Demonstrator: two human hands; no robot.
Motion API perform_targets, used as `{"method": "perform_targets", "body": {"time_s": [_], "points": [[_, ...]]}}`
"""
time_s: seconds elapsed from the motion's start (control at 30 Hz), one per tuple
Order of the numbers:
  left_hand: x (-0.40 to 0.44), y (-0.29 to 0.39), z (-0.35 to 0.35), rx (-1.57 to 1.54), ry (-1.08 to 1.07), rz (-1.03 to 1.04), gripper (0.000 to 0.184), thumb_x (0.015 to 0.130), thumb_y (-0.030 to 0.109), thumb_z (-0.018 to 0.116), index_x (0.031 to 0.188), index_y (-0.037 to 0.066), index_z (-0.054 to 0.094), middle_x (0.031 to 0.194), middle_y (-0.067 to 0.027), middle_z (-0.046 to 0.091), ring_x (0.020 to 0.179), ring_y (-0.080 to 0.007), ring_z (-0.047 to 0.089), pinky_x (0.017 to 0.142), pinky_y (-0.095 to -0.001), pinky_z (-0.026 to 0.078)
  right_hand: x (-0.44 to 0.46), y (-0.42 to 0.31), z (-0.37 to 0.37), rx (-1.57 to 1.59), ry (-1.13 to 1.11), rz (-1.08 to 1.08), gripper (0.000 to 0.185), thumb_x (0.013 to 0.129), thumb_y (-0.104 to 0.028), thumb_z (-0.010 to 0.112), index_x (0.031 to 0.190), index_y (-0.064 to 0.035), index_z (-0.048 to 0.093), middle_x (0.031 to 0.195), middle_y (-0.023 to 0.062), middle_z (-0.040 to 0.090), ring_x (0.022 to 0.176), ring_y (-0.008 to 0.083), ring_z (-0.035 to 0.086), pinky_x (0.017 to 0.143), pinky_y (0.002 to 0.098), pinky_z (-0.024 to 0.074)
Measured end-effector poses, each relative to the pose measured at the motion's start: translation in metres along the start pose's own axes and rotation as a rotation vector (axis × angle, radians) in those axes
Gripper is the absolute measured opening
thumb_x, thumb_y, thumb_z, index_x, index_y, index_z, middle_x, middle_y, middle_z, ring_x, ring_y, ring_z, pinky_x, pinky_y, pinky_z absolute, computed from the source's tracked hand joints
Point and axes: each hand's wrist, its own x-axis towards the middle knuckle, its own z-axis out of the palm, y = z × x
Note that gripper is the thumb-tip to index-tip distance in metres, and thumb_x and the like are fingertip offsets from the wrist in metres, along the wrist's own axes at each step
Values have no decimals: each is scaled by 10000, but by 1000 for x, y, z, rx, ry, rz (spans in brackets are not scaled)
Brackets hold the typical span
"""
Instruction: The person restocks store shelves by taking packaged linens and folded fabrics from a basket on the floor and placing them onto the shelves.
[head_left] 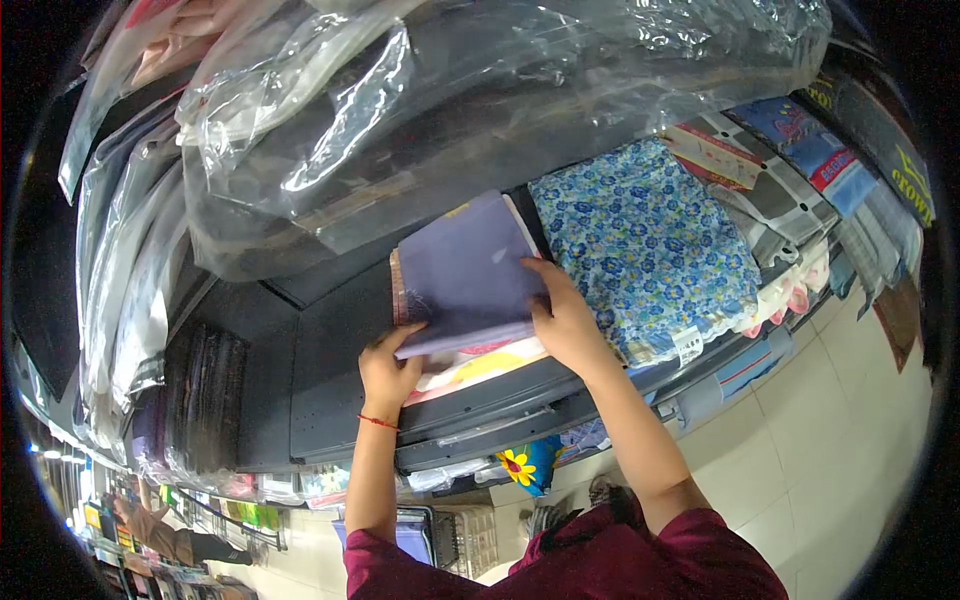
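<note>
1. We have the folded purple cloth (465,265) on the dark shelf (335,345), above a pink-and-yellow patterned cloth (485,367); squaring their edges should make a neat pile.
2. Our left hand (391,366) has its fingers nearly closed on the near-left corner; a light pinch should avoid creases.
3. Our right hand (562,315) spreads its fingers partway at the right edge; we can't tell whether they grip underneath.
4. We should press evenly, without rucking the blue floral cloth (645,245) just beside it.
</note>
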Motion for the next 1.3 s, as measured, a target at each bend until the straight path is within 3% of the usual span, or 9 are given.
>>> {"method": "perform_targets", "body": {"time_s": [0.27,0.43,0.6,0.8,0.93,1.03,1.13,1.23,1.3], "points": [[2,4,-3,7,21,-53,449,581,-111,437,906,132,628,889,-72,618,710,-241,619,612,-312,469,0,-3,5,-147,37,-67,469,708,85,447,1157,-47,482,1251,192,410,1182,343,381,970,349,326],[-6,-6,-31,-146,345,-174,367,615,-169,347,861,-5,564,835,-116,578,741,-204,602,638,-258,437,2,-11,4,-215,-38,-95,470,671,55,486,1126,-58,515,1274,190,393,1193,342,373,978,352,322],[-109,9,-65,-82,597,1,312,588,-143,369,787,17,547,809,-127,576,738,-263,574,638,-283,451,0,-12,9,-419,-90,-264,427,664,-31,560,1090,-50,533,1268,192,400,1195,367,350,1000,461,256],[-306,15,-38,-8,79,-616,374,649,-32,487,986,118,544,904,-78,559,747,-227,591,632,-328,481,-5,-30,19,-666,-140,-517,359,760,-128,566,1084,24,534,1177,219,473,1141,351,405,957,430,297],[-411,24,-36,-307,328,-1147,382,700,-18,494,1061,103,518,940,-102,567,834,-253,584,723,-339,469,-20,-32,29,-674,-4,-583,318,874,-194,470,1084,40,520,1154,206,486,1139,341,411,952,463,312],[-453,18,-41,-253,388,-1378,354,718,-14,491,1058,83,512,958,-121,566,884,-279,560,756,-342,457,-51,-67,72,-614,-195,-689,227,878,-98,434,994,56,552,1085,193,521,1044,323,483,895,406,376],[-477,-9,-53,-200,260,-1434,321,741,29,486,1059,72,507,975,-131,565,907,-297,548,767,-360,451,-101,-86,142,-148,-311,-681,195,862,-78,438,931,62,555,1003,188,545,955,307,528,836,389,420],[-503,-50,-53,-129,117,-1403,323,763,102,494,1085,89,489,991,-153,556,888,-333,539,771,-400,442,-170,-107,234,198,-697,-441,118,815,-32,464,813,27,567,862,158,595,809,265,568,756,360,452],[-517,-76,-54,-48,-10,-1386,317,766,121,476,1080,87,502,961,-146,556,881,-325,547,755,-398,449,-219,-87,300,84,-1062,-263,113,797,-17,496,847,14,592,859,125,606,824,242,577,766,320,446]]}}
